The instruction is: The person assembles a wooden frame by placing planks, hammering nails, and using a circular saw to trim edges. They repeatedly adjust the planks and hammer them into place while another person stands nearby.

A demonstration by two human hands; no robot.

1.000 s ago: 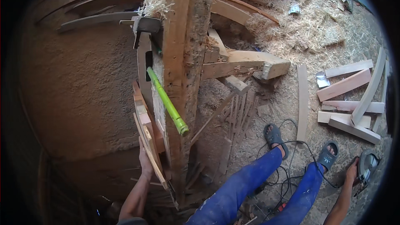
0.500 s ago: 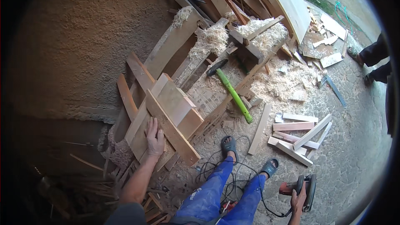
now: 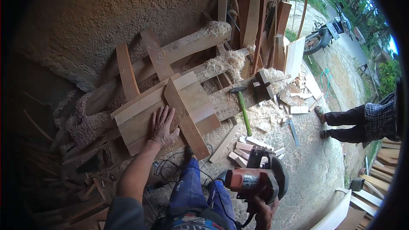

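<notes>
My left hand [image 3: 162, 127] lies with fingers spread on a pale panel of joined boards [image 3: 138, 123], just left of a board [image 3: 185, 117] lying slantwise across it. In my right hand [image 3: 265, 214], at the lower middle, is a circular saw [image 3: 247, 179] with a red motor body, held in the air by its rear handle. The saw is apart from the panel. Its cord runs down past my legs. Right of the panel, a hammer [image 3: 244, 113] with a green handle rests head-up on the shaving-strewn bench [image 3: 228, 110], its handle jutting past the bench edge.
A dark wooden block with a crossbar [image 3: 263, 86] sits at the bench's far end. Offcuts [image 3: 245, 149] and shavings cover the floor beyond the saw. Cord loops [image 3: 164, 166] lie near my feet. Another person [image 3: 362, 123] stands at right; a motorbike [image 3: 328, 34] is parked behind.
The circular saw has risen and come left, nearer the panel, in my right hand. My left hand stays on the panel, fingers now spread wider. The view has tilted up, showing the motorbike.
</notes>
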